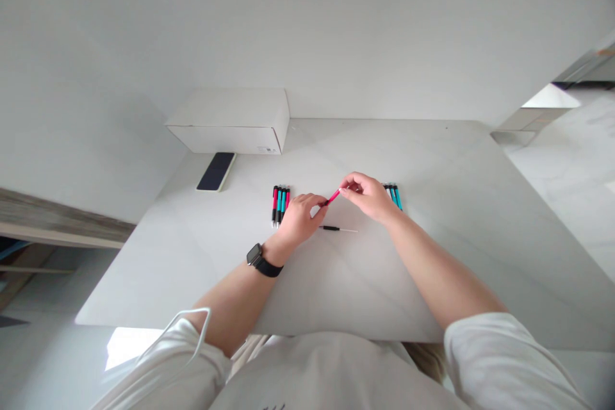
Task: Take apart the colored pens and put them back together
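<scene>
The white bench (432,154) spreads across the middle of the frame. At its upper left stands a white box (225,139), with a phone (216,172) before it. Left of centre, the left hand (302,216) partly hides a row of pens (279,197); right of centre, the right hand (366,197) partly hides other pens (396,195). At centre, both hands pinch a pink pen (334,196) between them, above a thin black piece (330,228).

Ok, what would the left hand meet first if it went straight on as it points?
Beyond the pink pen it holds, the left hand would likely meet the right hand first, though one view leaves depth unsure.
</scene>
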Demonstrator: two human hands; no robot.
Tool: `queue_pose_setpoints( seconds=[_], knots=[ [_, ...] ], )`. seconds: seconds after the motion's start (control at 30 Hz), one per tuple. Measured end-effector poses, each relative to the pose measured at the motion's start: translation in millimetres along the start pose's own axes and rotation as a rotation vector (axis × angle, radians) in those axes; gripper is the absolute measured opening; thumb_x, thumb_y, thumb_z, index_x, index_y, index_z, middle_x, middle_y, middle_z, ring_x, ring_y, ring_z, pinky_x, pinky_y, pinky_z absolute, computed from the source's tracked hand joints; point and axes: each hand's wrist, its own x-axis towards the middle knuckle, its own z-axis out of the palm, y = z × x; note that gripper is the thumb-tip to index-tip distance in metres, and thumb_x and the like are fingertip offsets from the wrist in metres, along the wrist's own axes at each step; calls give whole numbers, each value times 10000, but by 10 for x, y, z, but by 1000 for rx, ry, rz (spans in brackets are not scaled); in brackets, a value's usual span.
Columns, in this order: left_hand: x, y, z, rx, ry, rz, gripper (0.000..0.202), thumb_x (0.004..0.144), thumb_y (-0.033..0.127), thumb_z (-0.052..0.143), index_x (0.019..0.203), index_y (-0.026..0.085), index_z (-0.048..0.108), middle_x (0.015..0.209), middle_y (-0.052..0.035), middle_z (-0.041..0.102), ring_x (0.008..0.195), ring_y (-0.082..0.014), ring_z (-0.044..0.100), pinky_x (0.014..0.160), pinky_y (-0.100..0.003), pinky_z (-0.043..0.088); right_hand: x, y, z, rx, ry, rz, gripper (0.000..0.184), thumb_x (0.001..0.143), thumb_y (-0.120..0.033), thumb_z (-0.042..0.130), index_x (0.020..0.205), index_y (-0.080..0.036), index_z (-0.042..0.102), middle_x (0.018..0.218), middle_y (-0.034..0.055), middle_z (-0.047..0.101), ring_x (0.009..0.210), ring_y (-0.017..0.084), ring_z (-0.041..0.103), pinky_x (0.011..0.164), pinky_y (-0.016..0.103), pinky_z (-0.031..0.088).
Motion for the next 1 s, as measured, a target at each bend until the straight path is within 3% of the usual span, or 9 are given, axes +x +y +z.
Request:
queue_pose_setpoints(
  seconds=[0.1, 0.27, 0.47, 0.63, 0.83, 1.0],
  knots=[
    [2, 3, -2, -3, 1, 1, 108, 982, 245, 619, 1058, 246, 695, 990, -39, 749, 936, -225, 691, 868, -379, 532, 4, 25, 7, 11, -20, -2, 189, 904, -414, 695, 1008, -256, 706, 965, 20, 728, 800, 175, 643, 764, 317, 519],
    [6, 25, -16, -25, 17, -1, 111, 987, 252, 613, 1063, 238, 692, 990, -47, 744, 935, -220, 691, 865, -373, 535, 20, 107, 43, 108, -46, 14, 391, 843, -399, 761, 1195, -254, 671, 1089, 44, 726, 866, 177, 658, 810, 324, 538],
    [10, 53, -44, -42, 13, 9, 143, 1002, 282, 605, 1109, 239, 688, 1027, -60, 735, 981, -226, 690, 909, -391, 546, 9, 105, 125, 175, -148, 65, 239, 860, -419, 741, 1029, -249, 736, 957, 14, 734, 849, 177, 649, 787, 307, 505],
    [-8, 22, -56, 38, -1, 15, 316, 945, 369, 702, 1242, 269, 669, 1252, -93, 669, 1168, -267, 639, 1028, -451, 517, 56, 163, 69, 348, 0, 145, 273, 824, -463, 787, 984, -251, 725, 987, 19, 713, 875, 169, 620, 713, 271, 483],
    [-48, -26, -54, 112, -219, 148, 248, 848, 410, 802, 1037, 271, 720, 1295, -72, 633, 1224, -290, 594, 1112, -491, 438, 145, 325, -59, 572, 252, 229, 332, 763, -482, 839, 969, -256, 708, 956, 10, 667, 835, 141, 584, 630, 228, 453],
    [-64, -37, -63, 127, -298, 170, 165, 835, 339, 796, 972, 271, 734, 1277, -53, 638, 1217, -288, 578, 1138, -497, 408, 175, 356, -138, 594, 319, 238, 361, 735, -501, 847, 969, -264, 708, 984, 18, 677, 847, 147, 598, 628, 234, 466]
  ],
)
